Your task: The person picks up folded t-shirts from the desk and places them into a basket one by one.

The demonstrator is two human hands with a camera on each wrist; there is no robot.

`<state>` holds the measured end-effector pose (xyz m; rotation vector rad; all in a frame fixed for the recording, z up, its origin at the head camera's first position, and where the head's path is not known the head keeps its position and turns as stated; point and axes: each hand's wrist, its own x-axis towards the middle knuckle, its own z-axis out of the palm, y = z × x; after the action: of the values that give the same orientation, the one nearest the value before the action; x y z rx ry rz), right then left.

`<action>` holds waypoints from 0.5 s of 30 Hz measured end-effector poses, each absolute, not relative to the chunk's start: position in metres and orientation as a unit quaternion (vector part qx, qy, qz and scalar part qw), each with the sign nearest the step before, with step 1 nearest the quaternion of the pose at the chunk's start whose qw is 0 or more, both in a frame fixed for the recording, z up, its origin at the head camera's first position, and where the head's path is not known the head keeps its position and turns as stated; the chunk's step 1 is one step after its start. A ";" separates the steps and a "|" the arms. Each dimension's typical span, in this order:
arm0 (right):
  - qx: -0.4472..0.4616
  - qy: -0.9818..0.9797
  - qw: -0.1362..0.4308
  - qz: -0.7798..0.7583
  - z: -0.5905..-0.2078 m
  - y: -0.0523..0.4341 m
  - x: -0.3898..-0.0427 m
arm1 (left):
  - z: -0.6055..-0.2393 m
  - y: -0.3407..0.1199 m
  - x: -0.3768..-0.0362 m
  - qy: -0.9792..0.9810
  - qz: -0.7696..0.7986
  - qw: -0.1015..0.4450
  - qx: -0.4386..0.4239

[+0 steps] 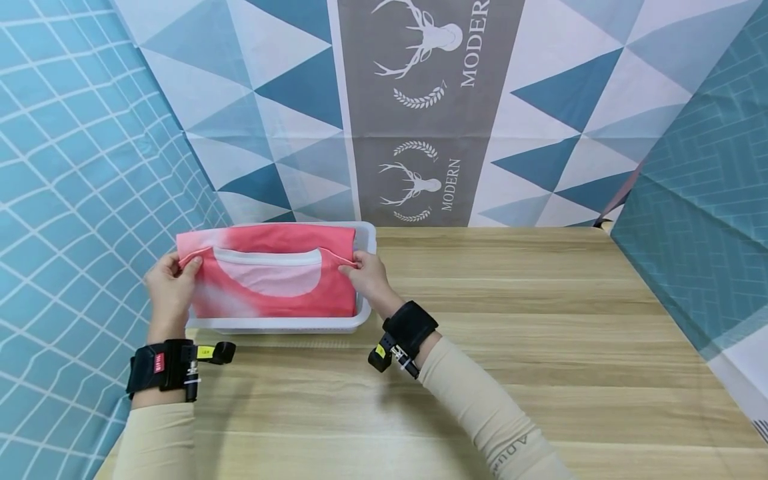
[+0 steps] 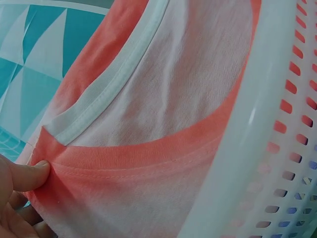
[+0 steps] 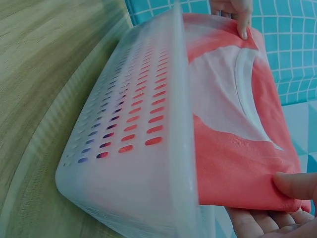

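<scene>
A folded pink and white T-shirt (image 1: 270, 273) with a white collar band lies over a white slotted plastic basket (image 1: 288, 325) at the table's far left. My left hand (image 1: 171, 283) pinches the shirt's left edge, thumb on top (image 2: 29, 176). My right hand (image 1: 367, 273) pinches the right edge, thumb above and fingers beneath the fabric (image 3: 297, 186). In the right wrist view the shirt (image 3: 233, 144) sits in the basket (image 3: 133, 148) and my left hand (image 3: 237, 12) shows at the far side. The basket rim (image 2: 247, 148) runs beside the shirt (image 2: 148, 163) in the left wrist view.
The wooden table (image 1: 510, 320) stretches out to the right and front of the basket. Patterned blue and white fabric walls (image 1: 72, 167) close in the left, back and right sides. Black wrist straps (image 1: 162, 365) sit on both forearms.
</scene>
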<state>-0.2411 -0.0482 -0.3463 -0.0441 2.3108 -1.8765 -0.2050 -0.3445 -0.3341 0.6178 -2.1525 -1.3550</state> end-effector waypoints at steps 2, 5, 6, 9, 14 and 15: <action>-0.012 0.776 0.082 -0.625 -0.348 -0.049 -0.242 | -0.335 -0.344 -0.205 -0.792 -0.505 0.255 0.230; -0.008 0.780 0.083 -0.621 -0.351 -0.050 -0.243 | -0.337 -0.344 -0.206 -0.793 -0.506 0.244 0.236; -0.008 0.781 0.083 -0.619 -0.352 -0.050 -0.243 | -0.337 -0.344 -0.206 -0.795 -0.504 0.238 0.238; -0.010 0.788 0.076 -0.611 -0.356 -0.051 -0.244 | -0.340 -0.344 -0.206 -0.806 -0.490 0.223 0.247; -0.012 0.799 0.066 -0.597 -0.361 -0.053 -0.246 | -0.346 -0.342 -0.206 -0.827 -0.463 0.184 0.258; -0.014 0.803 0.064 -0.593 -0.362 -0.053 -0.246 | -0.347 -0.341 -0.207 -0.831 -0.459 0.178 0.259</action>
<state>-0.2462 -0.0534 -0.3623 -0.0425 2.4241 -1.7897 -0.2068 -0.3415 -0.3473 0.7335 -2.3498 -1.2976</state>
